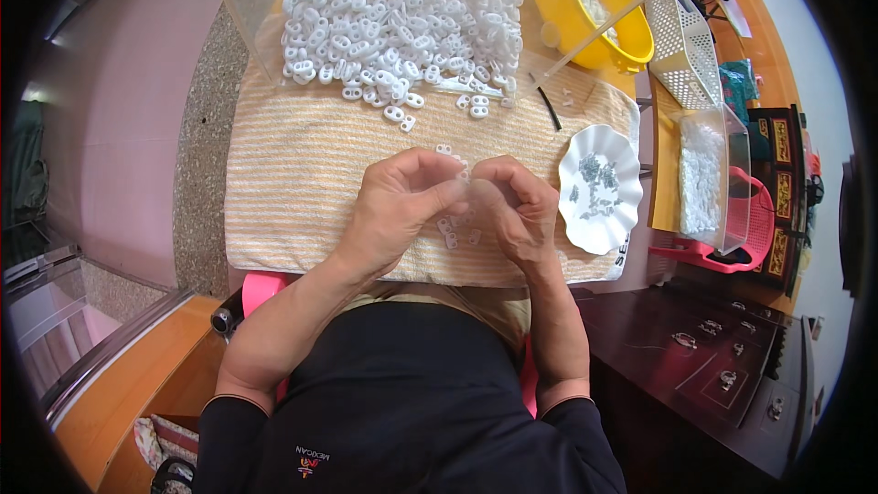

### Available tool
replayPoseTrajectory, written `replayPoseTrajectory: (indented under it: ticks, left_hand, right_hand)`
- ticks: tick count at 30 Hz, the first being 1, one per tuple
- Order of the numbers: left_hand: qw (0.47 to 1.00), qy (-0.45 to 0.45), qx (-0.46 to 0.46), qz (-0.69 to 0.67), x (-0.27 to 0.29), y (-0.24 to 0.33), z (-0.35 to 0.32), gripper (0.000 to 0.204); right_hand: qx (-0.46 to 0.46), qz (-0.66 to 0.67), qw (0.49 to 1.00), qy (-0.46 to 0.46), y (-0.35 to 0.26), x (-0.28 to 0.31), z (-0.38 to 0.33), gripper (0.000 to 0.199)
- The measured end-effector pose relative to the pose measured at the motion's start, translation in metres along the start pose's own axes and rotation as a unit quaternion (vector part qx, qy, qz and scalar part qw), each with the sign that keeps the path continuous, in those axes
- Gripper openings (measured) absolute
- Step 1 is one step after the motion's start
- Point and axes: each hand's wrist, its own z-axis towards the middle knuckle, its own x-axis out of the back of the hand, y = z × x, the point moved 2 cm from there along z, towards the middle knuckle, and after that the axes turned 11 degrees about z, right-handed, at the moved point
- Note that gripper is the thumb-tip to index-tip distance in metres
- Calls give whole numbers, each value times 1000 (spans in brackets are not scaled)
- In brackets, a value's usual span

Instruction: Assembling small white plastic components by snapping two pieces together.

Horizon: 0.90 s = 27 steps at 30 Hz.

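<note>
Bimanual fingertip handling of a small part, viewed from above. The left hand (401, 199) appeared to pinch a small white piece (464, 173) between thumb and index fingertip, above the striped towel (283, 160). The right hand (519, 210) met it from the opposite side, narrowly closed, thumb and fingers bent inward; whether it gripped anything could not be told. The loose white pieces (450, 236) lay on the towel below and between the hands, while the pile of two-holed pieces (393, 27) stood beyond them. To the right hand's outer side, a scalloped dish (602, 236) bore small grey bits (596, 172).

Good execution, it was judged, called for the left hand to serve as a steady clamp, gripping the piece by its edges so that its face stayed in sight, and for the right hand to make the fine adjustments with light, straight pressure. Excessive squeezing might have tilted the piece or flicked it away. Working low over the towel was advisable, since the soft cloth would probably have checked a dropped part.
</note>
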Motion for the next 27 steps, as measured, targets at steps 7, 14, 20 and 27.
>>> replayPoseTrajectory:
  ticks: [7, 14, 20, 27]
  left_hand:
    - [1000, 1, 8, 1, 1, 0, 0, 17]
    - [1000, 3, -1, 28, -1, 4, -2, 18]
    - [997, -2, -19, 70, -3, 5, -3, 17]
    - [994, 7, -41, 104, -4, 4, -5, 16]
  right_hand:
    - [-24, 0, 1000, 7, -3, -3, -1, 5]
    - [-17, -10, 1000, 4, -6, -5, 0, 8]
    - [6, -36, 999, 4, -8, -5, 0, 11]
    - [-48, -17, 999, -8, -6, -5, 0, 14]
